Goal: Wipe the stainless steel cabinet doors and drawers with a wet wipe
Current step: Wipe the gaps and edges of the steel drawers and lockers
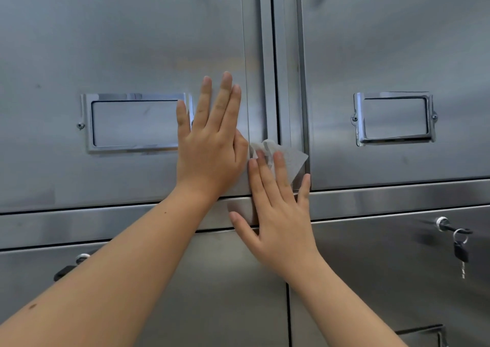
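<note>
The left hand (212,147) lay flat, fingers straight, on the left cabinet door (119,41), while the right hand (281,219), fingers likewise straight, pressed the seemingly crumpled wet wipe (291,158) against the seam between the 2 doors.

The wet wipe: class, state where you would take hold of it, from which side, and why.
Pinch the loose, crumpled flap of the wet wipe that juts past the fingertips of the right hand, coming from the upper right. The rest lies pressed flat under straight fingers against the cabinet's centre strip, so only that flap probably offers a grip.
</note>
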